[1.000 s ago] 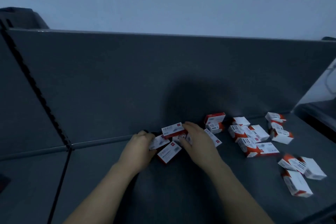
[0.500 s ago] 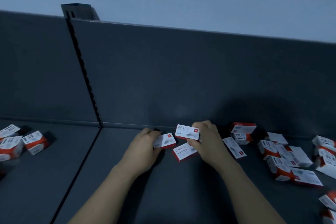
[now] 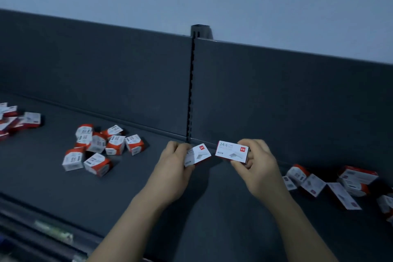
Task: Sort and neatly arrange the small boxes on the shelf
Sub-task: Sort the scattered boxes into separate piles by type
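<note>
My left hand (image 3: 173, 168) grips a small white and red box (image 3: 197, 154), tilted, just above the dark shelf (image 3: 148, 187). My right hand (image 3: 258, 168) holds a second white and red box (image 3: 232, 152) marked 24/6, face towards me, lifted off the shelf. The two boxes are a little apart, near the slotted upright (image 3: 191, 95). Several loose boxes (image 3: 102, 149) lie in a heap to the left, and another scatter of boxes (image 3: 331, 185) lies to the right.
The dark back panel (image 3: 276, 100) rises behind the shelf. More boxes (image 3: 12, 119) sit at the far left edge. The shelf's front rail (image 3: 49, 232) runs along the lower left.
My view has swung left, bringing the left heap into sight. Both hands have lifted their boxes off the shelf and moved left; the box that lay between them is no longer in sight.
</note>
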